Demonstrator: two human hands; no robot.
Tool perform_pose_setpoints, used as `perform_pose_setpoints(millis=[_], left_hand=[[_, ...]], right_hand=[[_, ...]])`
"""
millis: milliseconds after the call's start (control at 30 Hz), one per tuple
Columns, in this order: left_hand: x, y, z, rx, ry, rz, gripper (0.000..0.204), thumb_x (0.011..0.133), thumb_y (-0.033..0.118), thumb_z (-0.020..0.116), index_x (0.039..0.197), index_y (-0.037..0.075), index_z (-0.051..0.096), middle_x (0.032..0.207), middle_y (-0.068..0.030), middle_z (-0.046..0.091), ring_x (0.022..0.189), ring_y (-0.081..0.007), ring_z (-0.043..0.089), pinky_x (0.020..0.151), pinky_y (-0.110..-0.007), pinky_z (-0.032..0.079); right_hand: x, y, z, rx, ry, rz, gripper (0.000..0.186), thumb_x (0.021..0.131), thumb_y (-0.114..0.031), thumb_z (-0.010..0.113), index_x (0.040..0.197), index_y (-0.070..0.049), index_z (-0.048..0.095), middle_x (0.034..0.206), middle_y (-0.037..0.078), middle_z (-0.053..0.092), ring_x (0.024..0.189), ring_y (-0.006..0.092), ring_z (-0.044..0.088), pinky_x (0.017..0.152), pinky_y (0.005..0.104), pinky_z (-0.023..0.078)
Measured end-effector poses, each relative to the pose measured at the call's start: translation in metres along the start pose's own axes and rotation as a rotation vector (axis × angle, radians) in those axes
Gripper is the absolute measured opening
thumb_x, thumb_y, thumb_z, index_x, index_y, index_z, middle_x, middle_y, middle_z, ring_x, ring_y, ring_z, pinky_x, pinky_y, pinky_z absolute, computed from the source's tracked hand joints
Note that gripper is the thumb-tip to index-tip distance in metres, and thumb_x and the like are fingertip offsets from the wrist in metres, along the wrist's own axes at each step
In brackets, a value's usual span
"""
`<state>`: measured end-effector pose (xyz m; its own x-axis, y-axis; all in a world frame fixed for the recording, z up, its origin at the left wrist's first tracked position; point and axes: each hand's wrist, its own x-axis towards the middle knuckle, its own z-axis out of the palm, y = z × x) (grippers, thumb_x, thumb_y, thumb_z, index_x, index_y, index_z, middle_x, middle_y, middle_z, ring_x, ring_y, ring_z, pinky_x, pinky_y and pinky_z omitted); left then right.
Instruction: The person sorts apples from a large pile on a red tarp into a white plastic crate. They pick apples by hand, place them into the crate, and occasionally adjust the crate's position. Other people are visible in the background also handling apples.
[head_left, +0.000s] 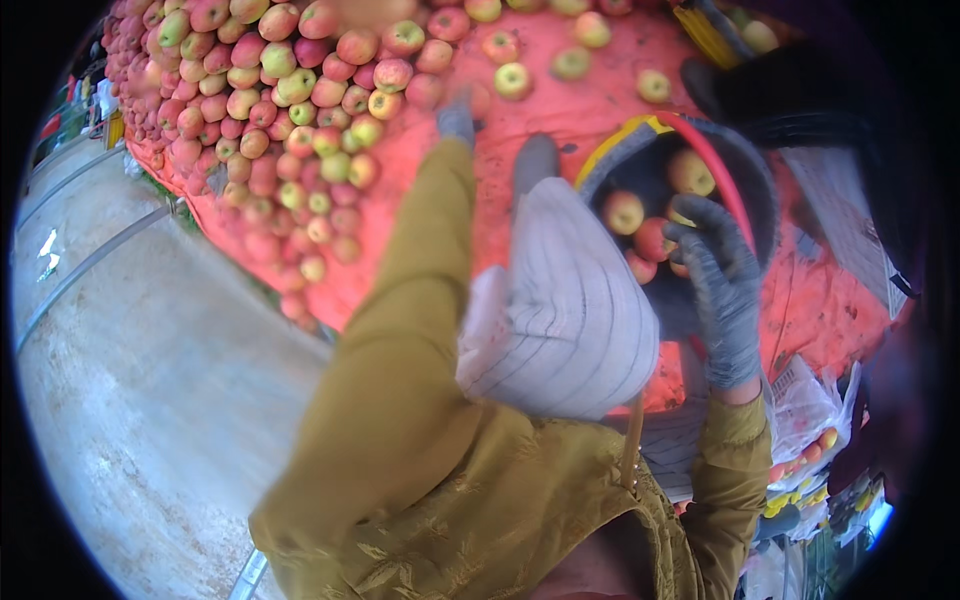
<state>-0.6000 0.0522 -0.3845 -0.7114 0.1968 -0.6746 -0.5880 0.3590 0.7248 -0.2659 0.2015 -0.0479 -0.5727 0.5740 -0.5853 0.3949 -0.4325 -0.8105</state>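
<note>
Left grip (457, 122), grey-gloved and blurred, reaches to the near edge of the big apple heap (295, 85); cannot tell whether it grasps the smeared apple beside it. Right grip (724, 275), likewise gloved, is inside the dark bucket (672, 312), fingers curled above several red-yellow apples (690, 172) lying there; whether one is pinched, I cannot make out. Red sheet (610, 105) under heap and bucket. Striped trouser knee (575, 300) between the olive sleeves (425, 225).

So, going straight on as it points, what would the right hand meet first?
Probably the apple pictured highest inside the dark bucket, just beyond the right hand; depth is unclear.
</note>
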Motion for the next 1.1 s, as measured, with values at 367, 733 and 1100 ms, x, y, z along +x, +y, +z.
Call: perform_pose_setpoints(millis=[367, 733, 1100], left_hand=[[-0.216, 0.08, 0.06, -0.09, -1.096, 0.085, 0.067, 0.087, 0.055, 0.044, 0.125, 0.0, 0.045, 0.112, -0.0165, 0.058, 0.088, -0.0216, 0.059, 0.077, -0.035, 0.049], [-0.005, 0.031, -0.024, -0.12, 0.345, 0.059, 0.046, 0.082, 0.025, 0.066, 0.118, 0.001, 0.049, 0.107, -0.0077, 0.054, 0.084, -0.0182, 0.053, 0.073, -0.032, 0.047], [0.019, 0.025, -0.033, -0.414, -0.175, 0.077, 0.052, 0.081, 0.038, 0.059, 0.124, 0.012, 0.046, 0.118, -0.0101, 0.052, 0.097, -0.0254, 0.055, 0.076, -0.042, 0.049]], right_hand=[[0.017, 0.009, 0.013, 0.355, -0.035, 0.09, 0.043, 0.09, -0.023, 0.057, 0.125, 0.0, 0.047, 0.111, 0.007, 0.058, 0.097, 0.0137, 0.058, 0.079, 0.0257, 0.049], [0.01, 0.029, 0.007, 0.62, -0.071, 0.183, 0.048, 0.085, -0.029, 0.061, 0.122, 0.001, 0.05, 0.11, 0.008, 0.056, 0.099, 0.0152, 0.055, 0.086, 0.0291, 0.045], [0.016, 0.031, 0.003, 0.838, -0.152, 0.393, 0.057, 0.084, -0.035, 0.06, 0.123, 0.003, 0.043, 0.108, 0.017, 0.059, 0.088, 0.0262, 0.064, 0.077, 0.0332, 0.052]])
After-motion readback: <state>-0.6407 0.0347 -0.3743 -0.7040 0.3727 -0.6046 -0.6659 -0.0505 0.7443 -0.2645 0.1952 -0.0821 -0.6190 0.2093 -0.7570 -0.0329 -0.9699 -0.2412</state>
